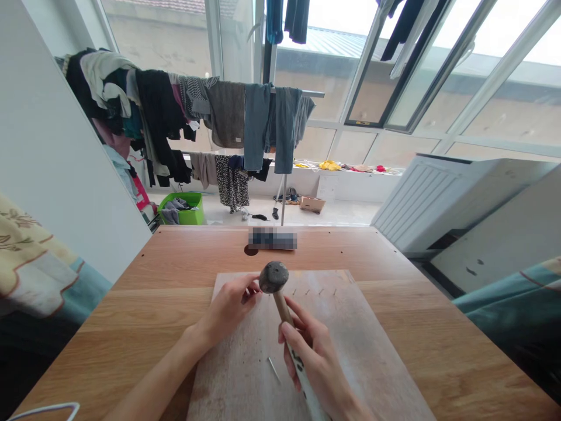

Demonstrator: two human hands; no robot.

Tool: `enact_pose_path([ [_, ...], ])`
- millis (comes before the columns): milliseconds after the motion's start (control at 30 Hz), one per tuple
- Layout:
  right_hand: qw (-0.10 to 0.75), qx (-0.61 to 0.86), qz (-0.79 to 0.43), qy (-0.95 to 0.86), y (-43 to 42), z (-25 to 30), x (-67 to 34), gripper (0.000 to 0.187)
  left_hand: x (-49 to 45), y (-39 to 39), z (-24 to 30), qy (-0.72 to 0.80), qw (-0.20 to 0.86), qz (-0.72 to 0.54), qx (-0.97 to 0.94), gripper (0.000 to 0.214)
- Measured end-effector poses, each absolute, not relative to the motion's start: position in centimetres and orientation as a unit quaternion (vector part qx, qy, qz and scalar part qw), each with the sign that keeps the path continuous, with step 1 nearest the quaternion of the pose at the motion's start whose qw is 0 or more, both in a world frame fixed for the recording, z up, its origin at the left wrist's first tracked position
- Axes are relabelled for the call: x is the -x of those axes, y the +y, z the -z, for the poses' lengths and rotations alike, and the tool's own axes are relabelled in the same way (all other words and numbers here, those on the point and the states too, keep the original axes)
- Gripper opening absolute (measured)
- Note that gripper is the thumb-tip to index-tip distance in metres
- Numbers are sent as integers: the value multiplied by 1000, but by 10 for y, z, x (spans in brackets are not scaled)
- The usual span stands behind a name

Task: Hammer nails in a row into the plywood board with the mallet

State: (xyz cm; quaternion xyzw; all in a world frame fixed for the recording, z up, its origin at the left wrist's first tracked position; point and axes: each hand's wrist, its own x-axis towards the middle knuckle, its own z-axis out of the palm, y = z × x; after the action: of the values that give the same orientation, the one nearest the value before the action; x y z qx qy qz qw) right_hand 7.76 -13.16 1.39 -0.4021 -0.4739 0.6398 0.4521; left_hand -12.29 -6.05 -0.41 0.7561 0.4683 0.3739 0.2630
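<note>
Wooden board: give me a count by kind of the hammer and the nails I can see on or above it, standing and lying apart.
Hammer, in the right hand: 1
Standing nails: 4
Lying nail: 1
Total: 6
Any nail at the left hand can't be made out.

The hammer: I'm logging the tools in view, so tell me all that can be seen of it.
The hammer has a dark grey, rounded, scuffed head, metal or rubber I cannot tell, on a wooden-looking handle, tan near the head and paler with dark marks lower down. It is held tilted over the board, head foremost, handle running to the picture's bottom edge. The right hand grips its handle.
</note>
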Motion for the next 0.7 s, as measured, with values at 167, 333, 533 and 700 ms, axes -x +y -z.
enact_pose_path([
  [167, 445, 394, -633, -495, -136, -13, -76, 56, 124, -60, 3, 472, 247, -380, -756, 13],
  [333, 420, 416, -614, -523, -137, -13, -74, 55, 126, -59, 6, 465, 241, -384, -761, 25],
  [533, 412, 431, -600, -534, -138, -11, -73, 55, 125, -59, 4, 463, 242, -385, -761, 28],
  [700, 409, 424, -602, -539, -138, -12, -74, 52, 124, -59, 3, 462, 238, -386, -763, 25],
])
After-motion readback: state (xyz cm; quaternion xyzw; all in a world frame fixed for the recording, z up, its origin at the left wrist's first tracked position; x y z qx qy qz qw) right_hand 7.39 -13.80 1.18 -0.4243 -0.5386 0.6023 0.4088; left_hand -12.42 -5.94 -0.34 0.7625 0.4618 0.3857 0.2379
